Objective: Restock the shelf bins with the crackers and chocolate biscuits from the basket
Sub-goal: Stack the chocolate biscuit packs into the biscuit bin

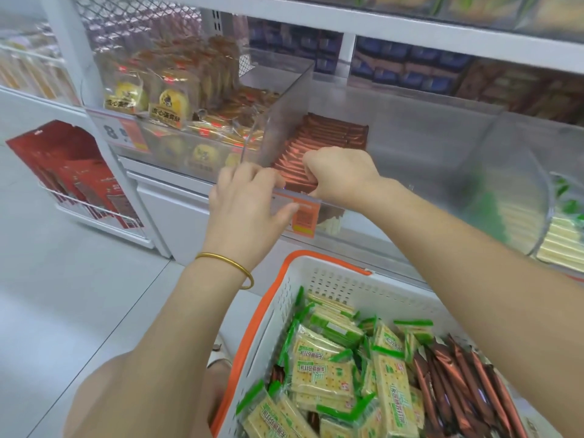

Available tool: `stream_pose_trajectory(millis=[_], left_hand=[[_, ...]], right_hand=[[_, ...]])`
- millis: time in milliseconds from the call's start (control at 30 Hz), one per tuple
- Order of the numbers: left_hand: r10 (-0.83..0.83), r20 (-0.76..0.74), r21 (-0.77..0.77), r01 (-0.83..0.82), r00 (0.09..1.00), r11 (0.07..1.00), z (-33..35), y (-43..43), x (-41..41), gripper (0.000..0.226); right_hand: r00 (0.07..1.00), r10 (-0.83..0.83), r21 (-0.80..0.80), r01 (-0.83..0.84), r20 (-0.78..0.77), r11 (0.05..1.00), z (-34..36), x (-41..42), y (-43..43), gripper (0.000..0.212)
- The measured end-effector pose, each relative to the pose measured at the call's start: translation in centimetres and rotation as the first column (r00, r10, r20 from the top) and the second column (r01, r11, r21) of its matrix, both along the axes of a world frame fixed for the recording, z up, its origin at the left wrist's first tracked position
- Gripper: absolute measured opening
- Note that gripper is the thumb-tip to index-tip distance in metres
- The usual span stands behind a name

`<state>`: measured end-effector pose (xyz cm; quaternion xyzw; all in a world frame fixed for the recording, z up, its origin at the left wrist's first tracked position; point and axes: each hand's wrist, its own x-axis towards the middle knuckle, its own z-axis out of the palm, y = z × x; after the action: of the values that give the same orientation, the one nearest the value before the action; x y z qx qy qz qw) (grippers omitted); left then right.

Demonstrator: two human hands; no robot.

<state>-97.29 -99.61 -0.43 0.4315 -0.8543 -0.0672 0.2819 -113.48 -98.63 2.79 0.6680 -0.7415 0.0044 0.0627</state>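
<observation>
A clear shelf bin (pixel 426 143) holds a row of brown chocolate biscuit packs (pixel 322 137) along its left side. My right hand (pixel 338 175) reaches over the bin's front edge and grips brown packs at the near end of that row. My left hand (pixel 249 197) holds the bin's front rim by the orange price label (pixel 303 218), thumb on the label. Below stands a white basket (pixel 341 279) with orange handles, holding several green-and-cream cracker packs (pixel 322 368) and several brown biscuit packs (pixel 455 384) at its right.
The bin to the left holds yellow pastry packs (pixel 170 99). A bin at the right edge holds green cracker packs (pixel 559 245). Red boxes (pixel 72 172) sit in a wire rack on the floor at left. The upper shelf overhangs the bins.
</observation>
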Motion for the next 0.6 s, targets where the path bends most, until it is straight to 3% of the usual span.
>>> stream_pose_trajectory(millis=[233, 400, 533, 600], left_hand=[[-0.009, -0.025, -0.014, 0.009, 1.000, 1.000, 0.1, 0.5, 0.1, 0.038], [-0.138, -0.089, -0.193, 0.119, 0.986, 0.974, 0.4, 1.8, 0.2, 0.029], [-0.405, -0.118, -0.221, 0.373, 0.907, 0.901, 0.3, 5.7, -0.6, 0.015], [-0.534, -0.015, -0.125, 0.529, 0.845, 0.840, -1.2, 8.0, -1.1, 0.019]], right_hand=[[0.993, -0.017, 0.000, 0.017, 0.113, 1.000, 0.4, -0.6, 0.6, 0.033], [0.950, -0.053, -0.225, 0.127, 0.309, 0.966, 2.9, -0.6, 5.9, 0.025], [0.774, 0.092, -0.357, 0.180, 0.626, 0.916, 2.1, 0.2, 15.1, 0.023], [0.689, 0.039, -0.229, 0.187, 0.724, 0.955, -1.4, 0.1, 19.1, 0.023]])
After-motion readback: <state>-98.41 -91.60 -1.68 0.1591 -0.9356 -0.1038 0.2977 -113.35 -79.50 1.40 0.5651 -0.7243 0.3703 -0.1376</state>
